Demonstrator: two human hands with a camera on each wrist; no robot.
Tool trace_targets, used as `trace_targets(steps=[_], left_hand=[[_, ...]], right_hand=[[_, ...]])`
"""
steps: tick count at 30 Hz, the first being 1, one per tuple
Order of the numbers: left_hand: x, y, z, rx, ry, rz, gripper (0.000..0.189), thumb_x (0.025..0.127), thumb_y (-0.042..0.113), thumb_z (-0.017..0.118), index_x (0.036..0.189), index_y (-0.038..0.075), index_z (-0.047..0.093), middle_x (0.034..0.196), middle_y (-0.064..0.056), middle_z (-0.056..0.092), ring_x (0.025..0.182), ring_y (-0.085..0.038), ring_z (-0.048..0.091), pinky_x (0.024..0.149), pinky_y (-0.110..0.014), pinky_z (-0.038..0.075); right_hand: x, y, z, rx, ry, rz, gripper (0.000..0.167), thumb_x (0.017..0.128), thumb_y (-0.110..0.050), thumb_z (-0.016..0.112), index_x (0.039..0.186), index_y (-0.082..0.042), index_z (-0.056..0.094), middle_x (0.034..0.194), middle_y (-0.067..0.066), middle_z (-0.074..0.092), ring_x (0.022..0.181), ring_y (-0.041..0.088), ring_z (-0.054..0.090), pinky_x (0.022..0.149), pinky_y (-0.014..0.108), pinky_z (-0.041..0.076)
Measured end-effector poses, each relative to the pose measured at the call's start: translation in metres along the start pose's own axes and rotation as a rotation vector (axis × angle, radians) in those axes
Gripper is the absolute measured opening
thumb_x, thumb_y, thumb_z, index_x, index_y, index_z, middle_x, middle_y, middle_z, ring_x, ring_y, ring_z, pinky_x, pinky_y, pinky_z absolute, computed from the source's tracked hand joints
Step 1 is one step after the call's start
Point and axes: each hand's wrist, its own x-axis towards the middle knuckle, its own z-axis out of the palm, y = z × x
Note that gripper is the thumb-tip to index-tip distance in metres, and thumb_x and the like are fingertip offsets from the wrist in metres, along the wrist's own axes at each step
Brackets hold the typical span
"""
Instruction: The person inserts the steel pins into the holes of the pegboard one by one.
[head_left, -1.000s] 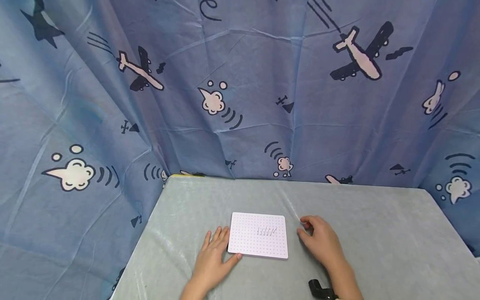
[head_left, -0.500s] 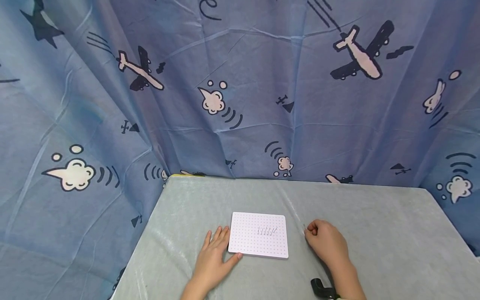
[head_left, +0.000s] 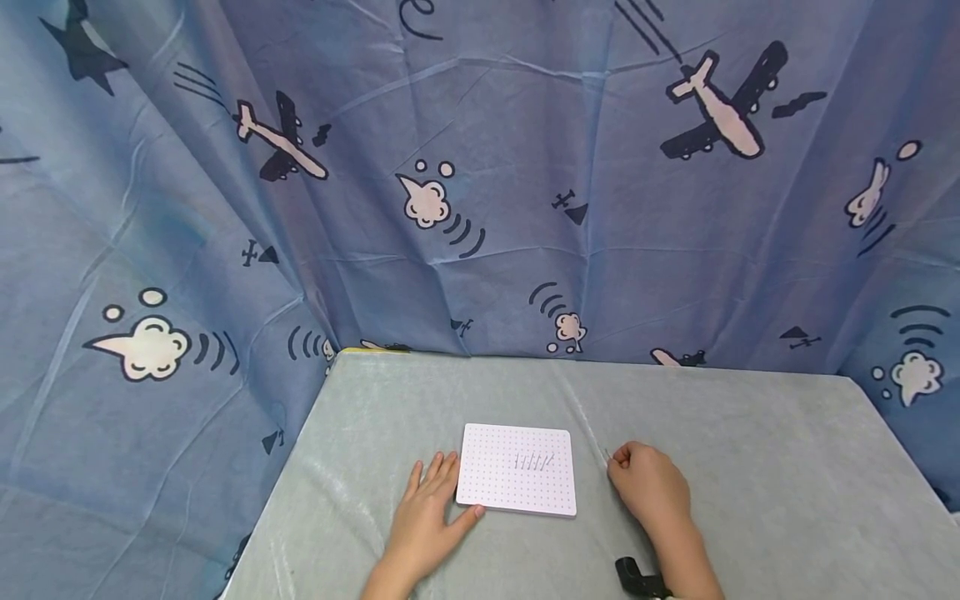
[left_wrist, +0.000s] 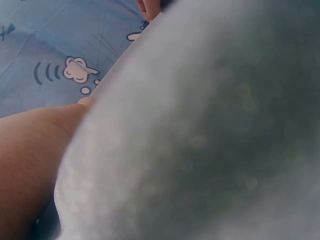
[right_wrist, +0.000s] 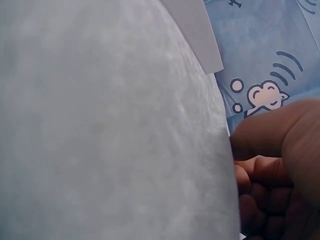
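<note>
A white board [head_left: 487, 483] with a grid of small holes lies on the table, and several thin metal pins [head_left: 531, 462] stand in its right part, some leaning. My left hand [head_left: 423, 521] rests at the board's left side with fingers spread straight, fingertips at the left edge and thumb on the near edge. To the right of the board, apart from it, my right hand [head_left: 651, 485] has thumb and index finger together. A thin pin [head_left: 607, 453] seems to stick out from that pinch, very small in the head view. In the right wrist view the curled fingers [right_wrist: 265, 172] show, their tips partly hidden by the table cover.
A pale grey-green cloth [head_left: 787, 475] covers the table. Behind and at both sides hangs a blue curtain [head_left: 495, 108] printed with planes and clouds. A black device [head_left: 637, 577] sits at my right wrist.
My right hand has drawn a little to the right, away from the board, and its thumb and index finger have come together. My left hand and the board stay in place.
</note>
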Motion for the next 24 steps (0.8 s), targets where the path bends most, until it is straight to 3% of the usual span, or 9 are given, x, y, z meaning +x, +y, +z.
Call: trace_targets(steps=[18, 24], left_hand=[[0.0002, -0.0016, 0.0015, 0.008, -0.010, -0.005, 0.086, 0.099, 0.061, 0.073, 0.159, 0.002, 0.056, 0.167, -0.011, 0.050, 0.161, -0.031, 0.036, 0.136, -0.055, 0.016], [0.0001, -0.0011, 0.0005, 0.010, -0.009, -0.004, 0.086, 0.099, 0.061, 0.073, 0.159, 0.001, 0.055, 0.167, -0.011, 0.050, 0.161, -0.031, 0.037, 0.135, -0.055, 0.016]], right_hand=[[0.0016, 0.0068, -0.0001, 0.085, 0.021, -0.013, 0.013, 0.094, -0.016, 0.067, 0.086, -0.007, 0.070, 0.073, 0.001, 0.063, 0.063, 0.020, 0.056, 0.055, 0.036, 0.045], [0.0022, 0.0079, 0.0011, 0.138, 0.075, -0.010, 0.013, 0.097, -0.015, 0.067, 0.091, -0.005, 0.072, 0.075, 0.003, 0.064, 0.065, 0.020, 0.057, 0.058, 0.035, 0.045]])
